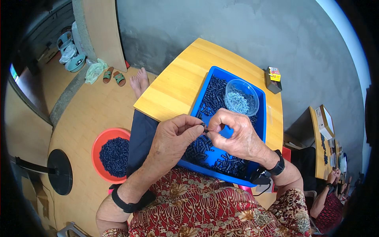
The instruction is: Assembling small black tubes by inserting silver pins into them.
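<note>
i've got left hand (172,137) and right hand (239,136) fingers pinching a black piece (203,125) between them, long axis unclear.

Your left hand (173,136) and right hand (235,132): both pinching at a small dark part (203,125). Blue tray (213,157) of dark pieces (215,94); inside, clear tub (241,81) of silvery pieces (238,103). Your left: red basin (97,152).
</note>
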Available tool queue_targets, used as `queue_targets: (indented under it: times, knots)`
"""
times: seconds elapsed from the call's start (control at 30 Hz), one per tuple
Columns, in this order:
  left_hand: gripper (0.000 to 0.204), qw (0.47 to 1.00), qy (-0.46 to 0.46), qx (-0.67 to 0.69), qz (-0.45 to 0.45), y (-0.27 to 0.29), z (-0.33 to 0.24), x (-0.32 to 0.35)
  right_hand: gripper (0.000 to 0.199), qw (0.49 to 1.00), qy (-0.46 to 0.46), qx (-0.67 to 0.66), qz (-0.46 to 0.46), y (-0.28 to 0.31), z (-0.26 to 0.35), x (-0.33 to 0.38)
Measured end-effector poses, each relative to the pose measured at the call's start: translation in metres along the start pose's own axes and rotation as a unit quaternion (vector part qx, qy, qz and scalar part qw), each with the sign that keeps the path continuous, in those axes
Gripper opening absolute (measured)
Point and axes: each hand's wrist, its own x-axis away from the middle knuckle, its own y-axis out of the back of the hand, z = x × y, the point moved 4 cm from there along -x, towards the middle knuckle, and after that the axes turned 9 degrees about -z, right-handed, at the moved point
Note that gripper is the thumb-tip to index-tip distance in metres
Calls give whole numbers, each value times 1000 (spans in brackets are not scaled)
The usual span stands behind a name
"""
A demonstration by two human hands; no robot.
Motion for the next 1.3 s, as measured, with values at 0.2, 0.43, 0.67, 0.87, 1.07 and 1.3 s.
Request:
queue_targets:
  times: [0.2,0.43,0.67,0.87,1.07,1.3]
  knots:
    - [18,999,-5,20,-32,-1,-1,0,17,992,102,53,-52,-2,9,-3]
    - [20,998,-5,50,-33,-3,-2,3,22,974,184,101,-81,-4,16,0]
    - [19,997,11,66,-38,-3,-1,1,25,993,100,19,-57,0,10,-1]
    - [19,997,25,66,-35,-1,1,1,26,998,38,19,-43,-3,7,2]
    - [20,997,25,62,-38,-2,3,1,28,994,66,63,-60,-3,9,5]
    - [19,998,28,51,-37,0,3,1,25,996,44,41,-63,-3,11,4]
